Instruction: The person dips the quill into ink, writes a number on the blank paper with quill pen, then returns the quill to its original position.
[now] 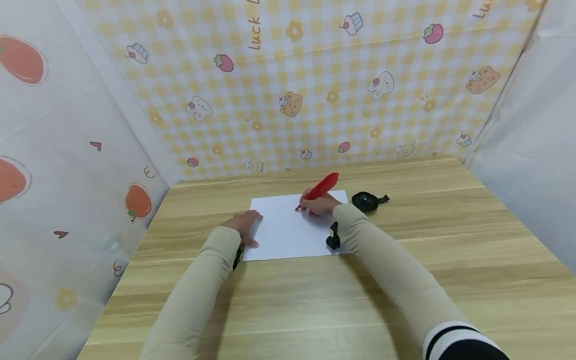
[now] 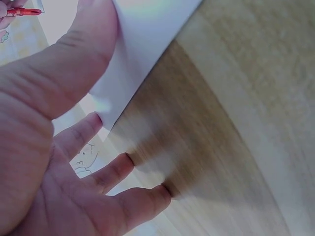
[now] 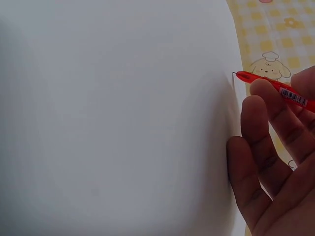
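While pinching a red feather-topped pen (image 1: 325,185) between the thumb and curled fingertips of the right hand (image 1: 319,204), points its slim tip at the far half of a white sheet of paper (image 1: 288,237). Shows, in the right wrist view, a barcode label (image 3: 293,97) on the barrel. Spreads the left hand (image 1: 245,225) at the sheet's left edge, with fingers parted and thumb over the paper, gripping nothing. Wears long beige sleeves (image 1: 193,292). Has a black rounded object (image 1: 365,201) with a narrow neck just beside the sheet's right edge; cannot tell its kind. Works over a pale wood-grain desk (image 1: 288,310), facing a yellow-and-white checked cloth (image 1: 315,65) beyond it.
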Demonstrator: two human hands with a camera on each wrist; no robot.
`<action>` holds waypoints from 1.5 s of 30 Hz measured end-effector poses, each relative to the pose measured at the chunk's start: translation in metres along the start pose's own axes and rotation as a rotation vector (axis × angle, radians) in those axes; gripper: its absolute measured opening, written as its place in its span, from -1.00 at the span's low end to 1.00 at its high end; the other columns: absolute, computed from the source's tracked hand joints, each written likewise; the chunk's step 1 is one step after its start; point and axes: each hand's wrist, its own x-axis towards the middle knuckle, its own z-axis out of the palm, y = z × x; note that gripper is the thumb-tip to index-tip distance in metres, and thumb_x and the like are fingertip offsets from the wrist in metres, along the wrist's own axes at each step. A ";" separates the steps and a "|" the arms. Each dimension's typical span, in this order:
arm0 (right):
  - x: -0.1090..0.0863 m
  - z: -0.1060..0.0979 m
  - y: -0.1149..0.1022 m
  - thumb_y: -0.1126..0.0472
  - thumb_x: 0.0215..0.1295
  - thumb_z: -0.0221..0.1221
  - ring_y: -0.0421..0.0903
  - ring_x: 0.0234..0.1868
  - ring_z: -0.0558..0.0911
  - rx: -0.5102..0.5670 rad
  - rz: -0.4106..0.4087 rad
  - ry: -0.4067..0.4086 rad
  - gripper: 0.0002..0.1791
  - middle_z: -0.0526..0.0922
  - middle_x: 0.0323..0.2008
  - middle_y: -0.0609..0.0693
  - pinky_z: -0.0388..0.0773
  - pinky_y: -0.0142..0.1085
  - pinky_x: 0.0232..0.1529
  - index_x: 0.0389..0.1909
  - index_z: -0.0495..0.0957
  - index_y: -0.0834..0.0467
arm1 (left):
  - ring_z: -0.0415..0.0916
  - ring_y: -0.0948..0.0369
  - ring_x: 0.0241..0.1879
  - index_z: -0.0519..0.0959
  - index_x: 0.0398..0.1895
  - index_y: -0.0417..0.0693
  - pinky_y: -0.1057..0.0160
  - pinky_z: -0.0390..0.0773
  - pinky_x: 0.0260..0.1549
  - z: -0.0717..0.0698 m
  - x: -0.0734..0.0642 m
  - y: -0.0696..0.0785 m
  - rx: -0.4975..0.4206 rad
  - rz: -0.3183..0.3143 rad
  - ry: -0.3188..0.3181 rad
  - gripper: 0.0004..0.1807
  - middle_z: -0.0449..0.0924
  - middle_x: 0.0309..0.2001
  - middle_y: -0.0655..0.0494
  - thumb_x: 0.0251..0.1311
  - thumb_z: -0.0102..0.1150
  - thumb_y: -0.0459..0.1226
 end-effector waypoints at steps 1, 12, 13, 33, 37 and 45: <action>0.000 0.000 0.000 0.24 0.31 0.10 -0.13 -0.53 0.50 0.000 -0.001 -0.002 -0.91 0.66 -0.35 0.03 0.47 -0.37 -0.51 -0.24 0.56 0.12 | 0.01 -0.26 0.40 0.20 0.43 -0.12 -0.12 0.12 0.32 0.000 -0.001 0.000 -0.003 -0.004 -0.001 -0.07 0.02 0.49 -0.14 0.00 0.48 -0.18; 0.000 -0.001 0.001 0.21 0.32 0.12 -0.12 -0.51 0.51 -0.013 -0.014 -0.025 -0.91 0.67 -0.34 0.03 0.48 -0.36 -0.49 -0.22 0.56 0.12 | 0.01 -0.27 0.39 0.20 0.43 -0.14 -0.13 0.11 0.32 -0.005 -0.003 0.002 -0.008 0.007 0.006 -0.09 0.02 0.48 -0.16 0.02 0.47 -0.19; -0.001 -0.001 0.000 0.21 0.32 0.12 -0.12 -0.51 0.51 -0.019 -0.016 -0.028 -0.90 0.66 -0.34 0.03 0.48 -0.36 -0.49 -0.22 0.56 0.12 | 0.00 -0.26 0.40 0.20 0.43 -0.15 -0.12 0.10 0.33 -0.005 -0.003 0.002 -0.009 0.009 0.005 -0.09 0.03 0.48 -0.16 0.02 0.47 -0.19; -0.009 0.000 0.002 0.18 0.33 0.12 -0.09 -0.46 0.53 -0.053 0.040 -0.099 -0.87 0.66 -0.31 0.03 0.50 -0.35 -0.44 -0.17 0.54 0.09 | -0.02 -0.26 0.40 0.18 0.43 -0.18 -0.13 0.07 0.34 -0.003 -0.004 0.003 0.012 0.011 -0.009 -0.08 0.01 0.48 -0.20 0.04 0.45 -0.19; -0.009 0.001 0.004 0.17 0.32 0.12 -0.10 -0.46 0.53 -0.060 0.048 -0.103 -0.87 0.66 -0.31 0.02 0.51 -0.35 -0.44 -0.16 0.55 0.08 | -0.04 -0.23 0.42 0.17 0.44 -0.18 -0.13 0.05 0.35 -0.003 -0.003 0.002 0.028 0.014 -0.014 -0.08 0.00 0.48 -0.20 0.05 0.44 -0.18; -0.014 0.002 0.005 0.19 0.33 0.13 -0.11 -0.49 0.53 -0.018 0.024 -0.107 -0.90 0.67 -0.33 0.02 0.49 -0.36 -0.48 -0.20 0.55 0.10 | -0.03 -0.23 0.42 0.18 0.44 -0.17 -0.13 0.07 0.34 -0.002 -0.002 0.002 0.042 0.016 -0.011 -0.09 0.01 0.49 -0.18 0.05 0.44 -0.17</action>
